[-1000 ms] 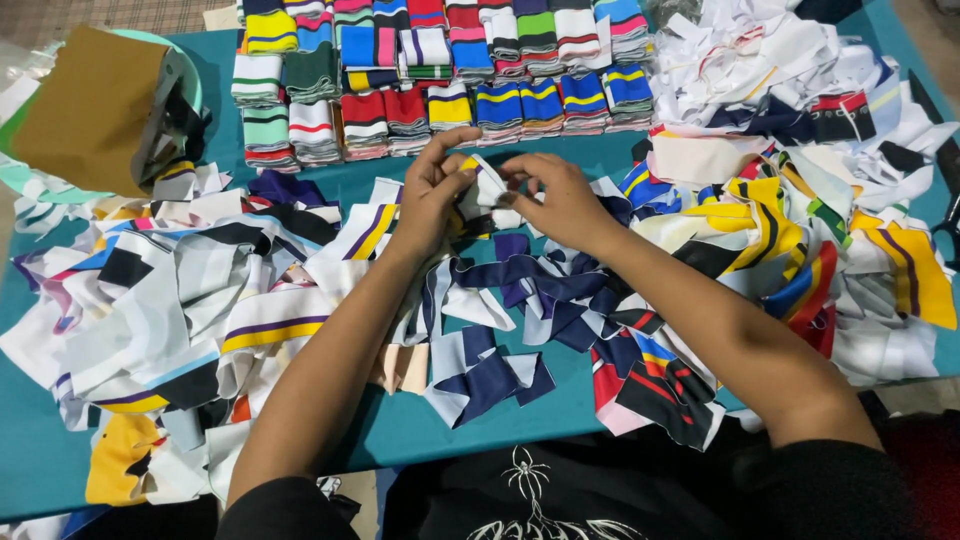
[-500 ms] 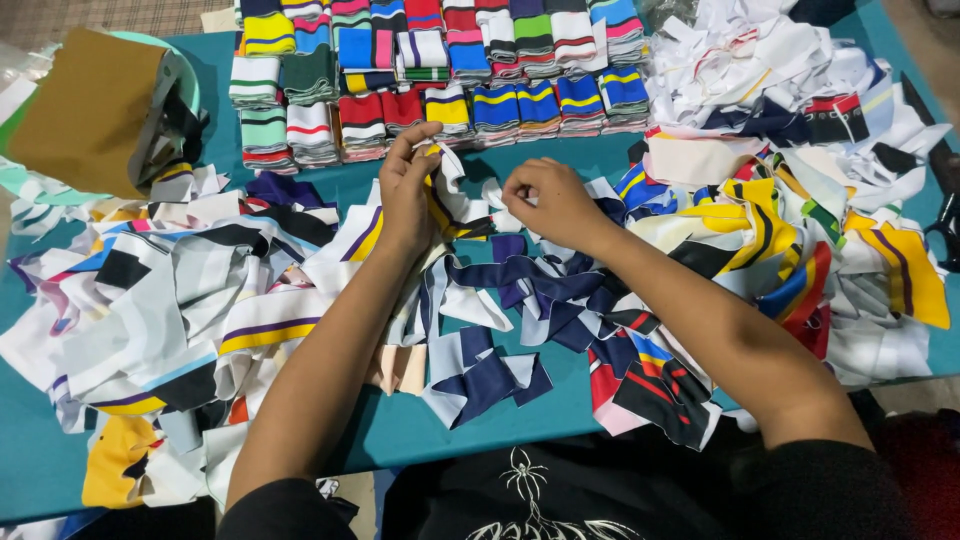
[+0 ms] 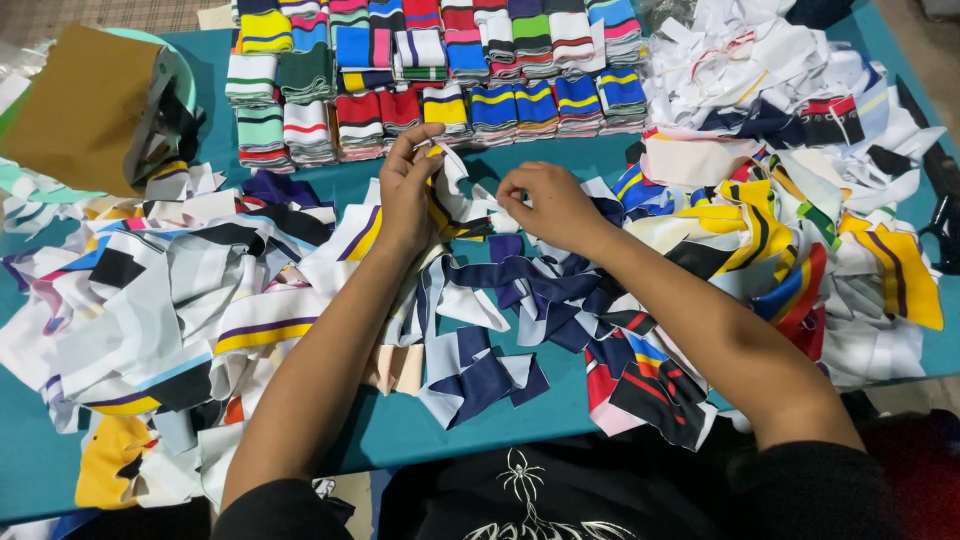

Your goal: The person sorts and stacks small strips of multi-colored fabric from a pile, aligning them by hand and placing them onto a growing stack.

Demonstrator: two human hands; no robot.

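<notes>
My left hand and my right hand hold the two ends of one white fabric strip with a yellow and dark stripe, stretched between them over the teal table. The left fingers pinch the strip's upper end, the right fingers grip its other end. Beneath both hands lies a loose pile of navy and white fabric pieces. More white, purple and yellow strips spread out to the left of my left forearm.
Rows of folded striped knit bands line the far edge. A heap of white, yellow and red scraps fills the right side. A brown paper bag with a clip stands at far left. Black scissors lie at the right edge.
My hands, which were close together on the strip, have moved apart and pulled it out between them. The left hand has turned more upright.
</notes>
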